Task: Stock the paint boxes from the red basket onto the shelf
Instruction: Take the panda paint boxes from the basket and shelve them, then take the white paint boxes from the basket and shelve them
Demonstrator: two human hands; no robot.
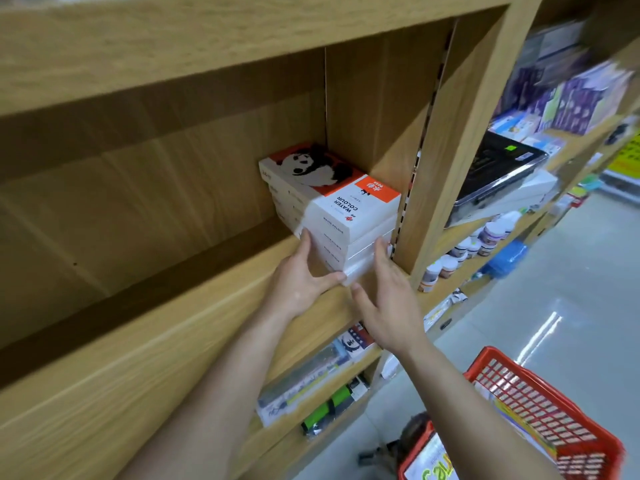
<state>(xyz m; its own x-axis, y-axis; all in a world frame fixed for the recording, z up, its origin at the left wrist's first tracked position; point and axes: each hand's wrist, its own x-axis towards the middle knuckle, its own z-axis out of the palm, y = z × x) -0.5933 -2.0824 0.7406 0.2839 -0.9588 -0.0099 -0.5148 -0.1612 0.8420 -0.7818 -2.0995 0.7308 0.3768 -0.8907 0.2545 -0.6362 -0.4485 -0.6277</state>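
A stack of several white paint boxes (332,202), with a panda and an orange "WATER COLOUR" label on top, stands at the right end of the wooden shelf (173,327). My left hand (301,275) holds the stack's lower left corner, fingers along the side and thumb under the front edge. My right hand (388,292) presses its straight fingers against the lower right side of the stack. The red basket (540,389) sits at the bottom right on the floor side, with colourful boxes inside.
A wooden upright (460,140) closes the bay just right of the stack. Beyond it are shelves with a black case (498,174), jars (450,261) and purple packs. Below my arms a lower shelf holds pens and packets (311,386). Grey floor lies at right.
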